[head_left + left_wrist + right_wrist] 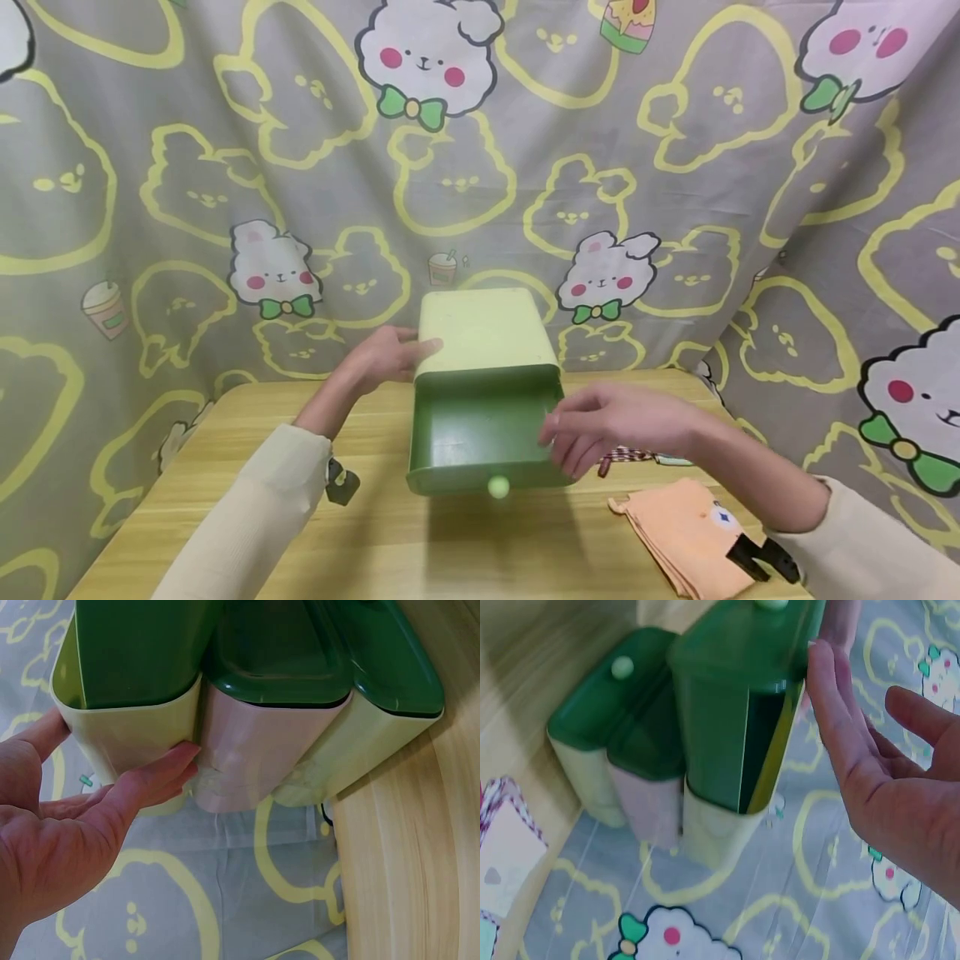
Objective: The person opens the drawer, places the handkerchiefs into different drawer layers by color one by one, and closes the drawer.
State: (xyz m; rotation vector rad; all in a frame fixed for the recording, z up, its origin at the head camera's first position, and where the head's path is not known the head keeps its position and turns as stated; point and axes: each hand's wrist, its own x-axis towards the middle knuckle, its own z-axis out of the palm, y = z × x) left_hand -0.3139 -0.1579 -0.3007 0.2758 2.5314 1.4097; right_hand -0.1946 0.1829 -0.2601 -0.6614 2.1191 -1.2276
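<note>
A stacked drawer unit with a pale yellow top [483, 329] stands on the table. Its top green drawer [480, 429] is pulled out toward me, and only the drawer's bare green floor shows inside. My left hand [390, 354] rests against the unit's left side, thumb on the top edge; in the left wrist view its fingers lie straight along the pale casing [135, 739]. At the drawer's right front corner is my right hand [622, 425], fingers loosely bent. The right wrist view shows its fingertips touching or very near the drawer's side [716, 739].
Below are a pink tier [255, 742] and another pale tier [375, 742], their green drawers pushed in. A folded orange cloth [675, 533] lies at the table's front right. Checkered fabric [628, 455] shows partly behind my right hand. A patterned curtain [465, 192] hangs behind the wooden table [367, 533].
</note>
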